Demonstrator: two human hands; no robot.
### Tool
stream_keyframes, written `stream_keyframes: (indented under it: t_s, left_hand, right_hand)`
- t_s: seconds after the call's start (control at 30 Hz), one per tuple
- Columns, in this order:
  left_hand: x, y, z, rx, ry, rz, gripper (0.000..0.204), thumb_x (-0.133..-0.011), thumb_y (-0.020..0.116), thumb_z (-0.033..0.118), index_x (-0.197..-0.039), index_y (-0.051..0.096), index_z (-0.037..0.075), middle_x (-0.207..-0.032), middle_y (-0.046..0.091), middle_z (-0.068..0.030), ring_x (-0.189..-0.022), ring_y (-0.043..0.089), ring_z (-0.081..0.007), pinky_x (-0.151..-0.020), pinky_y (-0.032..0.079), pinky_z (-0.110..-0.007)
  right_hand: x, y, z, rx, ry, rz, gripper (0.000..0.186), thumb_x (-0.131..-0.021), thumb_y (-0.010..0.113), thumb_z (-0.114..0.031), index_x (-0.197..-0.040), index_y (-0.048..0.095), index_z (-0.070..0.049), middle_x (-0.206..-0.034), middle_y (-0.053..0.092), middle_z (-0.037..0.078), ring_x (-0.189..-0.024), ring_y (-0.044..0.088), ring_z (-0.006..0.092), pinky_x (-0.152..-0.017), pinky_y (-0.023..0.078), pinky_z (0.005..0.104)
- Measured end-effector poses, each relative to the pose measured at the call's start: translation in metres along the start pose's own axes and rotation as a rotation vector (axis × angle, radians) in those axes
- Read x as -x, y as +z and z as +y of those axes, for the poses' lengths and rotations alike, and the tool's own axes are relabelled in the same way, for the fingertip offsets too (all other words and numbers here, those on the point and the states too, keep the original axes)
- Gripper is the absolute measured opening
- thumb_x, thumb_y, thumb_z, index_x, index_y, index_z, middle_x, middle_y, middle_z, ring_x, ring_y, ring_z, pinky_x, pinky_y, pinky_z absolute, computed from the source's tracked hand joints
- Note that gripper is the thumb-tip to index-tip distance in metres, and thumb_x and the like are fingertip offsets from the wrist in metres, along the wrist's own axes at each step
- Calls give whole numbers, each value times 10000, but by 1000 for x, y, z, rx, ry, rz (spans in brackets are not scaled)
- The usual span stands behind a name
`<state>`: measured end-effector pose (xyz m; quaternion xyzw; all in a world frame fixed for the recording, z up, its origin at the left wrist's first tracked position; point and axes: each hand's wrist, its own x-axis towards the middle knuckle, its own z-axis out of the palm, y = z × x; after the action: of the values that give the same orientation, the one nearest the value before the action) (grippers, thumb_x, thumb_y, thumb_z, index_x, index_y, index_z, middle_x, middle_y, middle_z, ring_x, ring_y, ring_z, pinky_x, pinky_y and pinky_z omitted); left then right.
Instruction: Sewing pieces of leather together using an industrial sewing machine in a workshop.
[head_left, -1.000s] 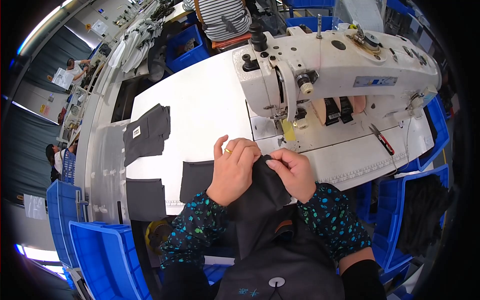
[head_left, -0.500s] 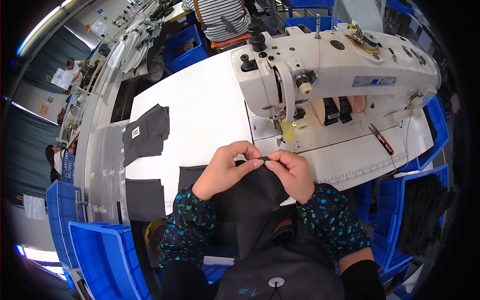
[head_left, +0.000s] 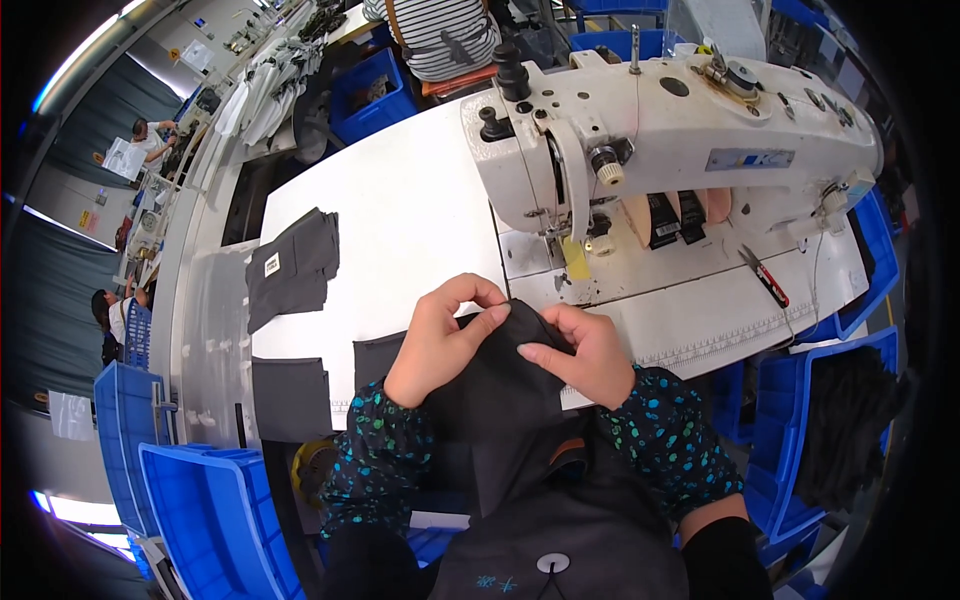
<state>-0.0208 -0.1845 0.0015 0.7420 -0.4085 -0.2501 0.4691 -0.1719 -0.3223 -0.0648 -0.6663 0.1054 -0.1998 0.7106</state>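
Note:
A dark grey fabric piece (head_left: 505, 375) hangs between my hands at the table's front edge and drapes down toward my lap. My left hand (head_left: 445, 340) pinches its upper corner between thumb and forefinger. On the right side, my right hand (head_left: 590, 355) has its thumb lying on the cloth and its other fingers partly hidden behind it, closed on the edge. Just beyond stands the white sewing machine (head_left: 650, 130), with its needle area ahead of my hands. Another dark fabric panel (head_left: 378, 358) lies partly under my left wrist.
Stacked grey pieces with a pale label (head_left: 292, 268) and a folded dark panel (head_left: 290, 398) lie on the left of the white table (head_left: 400, 200). Red-handled thread snips (head_left: 765, 278) rest at right. Blue bins (head_left: 210, 510) flank the table. A striped-shirted person (head_left: 445, 40) sits beyond.
My hands have drawn apart a little. The fabric's top edge, earlier bunched between both thumbs, now stands spread and raised between them, and my right thumb has slid down the cloth.

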Motion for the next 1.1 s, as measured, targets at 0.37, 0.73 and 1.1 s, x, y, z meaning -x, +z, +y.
stream_keyframes:
  t_s: [0.37, 0.73, 1.1]
  left_hand:
    - [-5, -6, 11, -228, 140, 130, 46, -957, 633, 12, -940, 593, 27, -809, 570, 0, -729, 491, -50, -660, 402, -209]
    - [-65, 18, -30, -296, 217, -271, 98, -887, 687, 7, -975, 645, -5, -867, 666, -109, -808, 642, -206, -748, 505, -313]
    - [-81, 27, -29, -118, 61, -182, 85, -862, 697, 51, -922, 656, 7, -820, 662, -157, -767, 621, -315, -720, 500, -354]
  right_hand:
    - [17, 12, -15, 265, 23, -4, 242, -960, 655, -140, -818, 545, 21, -633, 505, 218, -561, 410, 396, -522, 401, 382]
    - [17, -5, -16, 219, 100, -270, 89, -985, 542, -56, -981, 517, 30, -754, 632, 179, -770, 722, 313, -672, 548, 355]
    - [-69, -73, -5, 1158, -1208, -462, 241, -744, 665, -97, -971, 670, -17, -1019, 659, 102, -925, 672, 253, -728, 554, 339]
